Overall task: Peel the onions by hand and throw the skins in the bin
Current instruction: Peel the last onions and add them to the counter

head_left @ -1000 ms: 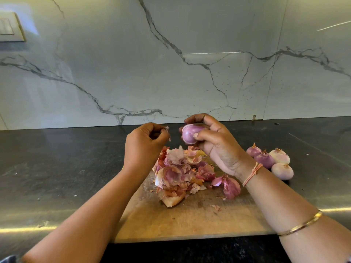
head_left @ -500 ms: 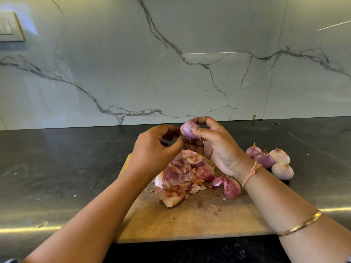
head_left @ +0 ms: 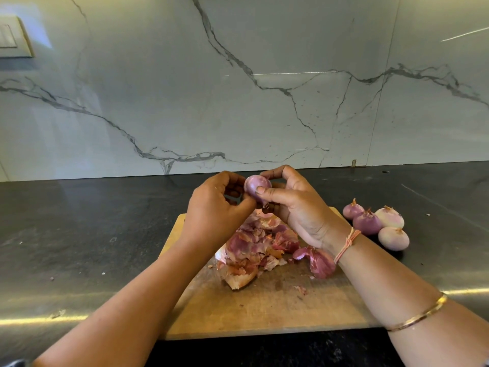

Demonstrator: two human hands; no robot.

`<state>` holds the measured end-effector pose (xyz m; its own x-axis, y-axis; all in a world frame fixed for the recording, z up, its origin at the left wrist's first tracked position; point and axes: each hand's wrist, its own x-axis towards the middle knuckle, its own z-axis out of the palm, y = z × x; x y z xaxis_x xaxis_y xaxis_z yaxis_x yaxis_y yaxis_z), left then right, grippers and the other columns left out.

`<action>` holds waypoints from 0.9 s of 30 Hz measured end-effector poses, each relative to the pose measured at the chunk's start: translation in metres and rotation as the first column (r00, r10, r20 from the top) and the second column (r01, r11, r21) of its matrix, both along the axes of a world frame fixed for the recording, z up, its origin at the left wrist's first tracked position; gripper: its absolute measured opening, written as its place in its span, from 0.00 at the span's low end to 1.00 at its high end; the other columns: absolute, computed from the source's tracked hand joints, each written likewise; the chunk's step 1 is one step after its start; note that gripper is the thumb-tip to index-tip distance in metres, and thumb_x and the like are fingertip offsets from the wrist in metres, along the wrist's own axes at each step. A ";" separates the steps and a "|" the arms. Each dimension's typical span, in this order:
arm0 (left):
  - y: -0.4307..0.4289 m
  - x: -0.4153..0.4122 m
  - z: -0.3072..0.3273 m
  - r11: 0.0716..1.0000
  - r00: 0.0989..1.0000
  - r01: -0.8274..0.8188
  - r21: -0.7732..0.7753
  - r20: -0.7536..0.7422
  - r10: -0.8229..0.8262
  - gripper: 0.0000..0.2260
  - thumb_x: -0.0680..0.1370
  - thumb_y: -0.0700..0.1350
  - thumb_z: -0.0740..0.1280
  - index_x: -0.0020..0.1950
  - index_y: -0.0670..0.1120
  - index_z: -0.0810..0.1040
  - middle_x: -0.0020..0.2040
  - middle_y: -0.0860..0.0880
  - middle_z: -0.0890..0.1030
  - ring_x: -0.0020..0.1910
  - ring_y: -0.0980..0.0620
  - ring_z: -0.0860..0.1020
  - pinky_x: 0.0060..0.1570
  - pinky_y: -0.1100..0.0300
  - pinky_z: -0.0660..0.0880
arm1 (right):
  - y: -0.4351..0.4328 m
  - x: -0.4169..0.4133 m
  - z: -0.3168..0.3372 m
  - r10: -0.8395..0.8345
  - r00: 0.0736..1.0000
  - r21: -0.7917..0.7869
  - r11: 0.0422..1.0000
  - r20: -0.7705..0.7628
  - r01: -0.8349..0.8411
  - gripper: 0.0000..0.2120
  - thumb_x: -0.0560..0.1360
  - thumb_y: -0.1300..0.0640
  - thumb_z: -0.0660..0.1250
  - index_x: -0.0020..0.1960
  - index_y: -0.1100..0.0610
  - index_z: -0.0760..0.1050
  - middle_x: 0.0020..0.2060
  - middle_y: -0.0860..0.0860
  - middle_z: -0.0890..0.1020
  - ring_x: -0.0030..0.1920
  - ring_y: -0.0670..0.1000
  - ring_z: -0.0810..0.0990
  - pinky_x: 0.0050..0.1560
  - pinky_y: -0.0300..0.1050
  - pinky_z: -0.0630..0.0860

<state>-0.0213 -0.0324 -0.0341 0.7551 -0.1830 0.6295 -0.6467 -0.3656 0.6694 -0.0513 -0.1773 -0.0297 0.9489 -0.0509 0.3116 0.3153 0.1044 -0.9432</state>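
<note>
— What's laid out there?

— A dark bench (head_left: 79,234) along a veined marble wall (head_left: 238,88), and at the middle of its near edge a wooden cutting board (head_left: 264,313).

— And on the board?

— A heap of skins (head_left: 254,247), pink and papery, on the far half. One loose skin (head_left: 317,260) lies just to the right of the heap, close to the person's wrist.

— The hands?

— Both are raised over the board's far edge. The right hand (head_left: 299,207) is wrapped round an onion (head_left: 255,188), thumb across its front, fingers arched over the top. The left hand (head_left: 214,210) is curled in, fingers and thumb nipping the onion's left side (whether a strip of skin sits between them, I can't tell from here).

— Any finished ones?

— Four peeled onions (head_left: 375,223), huddled and touching on the bench, just off the board's far right corner.

— And the one held?

— Pale purple, glossy, in the air between the two hands. There's a gold bangle (head_left: 420,313) on the right forearm and a thin pink thread (head_left: 348,243) at that wrist.
</note>
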 end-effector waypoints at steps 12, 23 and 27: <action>0.003 0.005 0.001 0.999 0.999 -0.044 -0.022 0.010 0.044 0.07 0.73 0.39 0.70 0.42 0.51 0.78 0.35 0.55 0.80 0.34 0.57 0.78 0.34 0.61 0.76 | 0.002 -0.006 0.006 0.114 0.993 0.108 0.988 -0.025 -0.111 0.09 0.74 0.72 0.63 0.49 0.59 0.72 0.41 0.56 0.79 0.35 0.46 0.80 0.36 0.36 0.77; 0.002 -0.006 0.004 0.996 0.996 0.092 -0.004 -0.018 -0.092 0.04 0.75 0.46 0.69 0.47 0.56 0.79 0.39 0.59 0.82 0.39 0.64 0.80 0.38 0.71 0.76 | 0.000 0.000 0.001 0.002 1.000 0.003 1.000 -0.001 -0.002 0.07 0.76 0.65 0.65 0.53 0.62 0.78 0.51 0.65 0.80 0.48 0.56 0.78 0.47 0.46 0.75; 0.001 -0.004 0.004 0.999 0.999 0.050 0.005 -0.016 -0.050 0.04 0.74 0.46 0.69 0.46 0.54 0.79 0.37 0.58 0.82 0.38 0.63 0.80 0.38 0.69 0.77 | 0.000 0.000 0.000 -0.020 0.999 -0.046 0.999 0.035 0.022 0.09 0.71 0.62 0.69 0.51 0.59 0.80 0.50 0.61 0.83 0.51 0.56 0.80 0.56 0.50 0.75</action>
<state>-0.0258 -0.0318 -0.0304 0.7546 -0.2239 0.6168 -0.6538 -0.3369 0.6776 -0.0510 -0.1776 -0.0293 0.9363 -0.0555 0.3469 0.3497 0.0540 -0.9353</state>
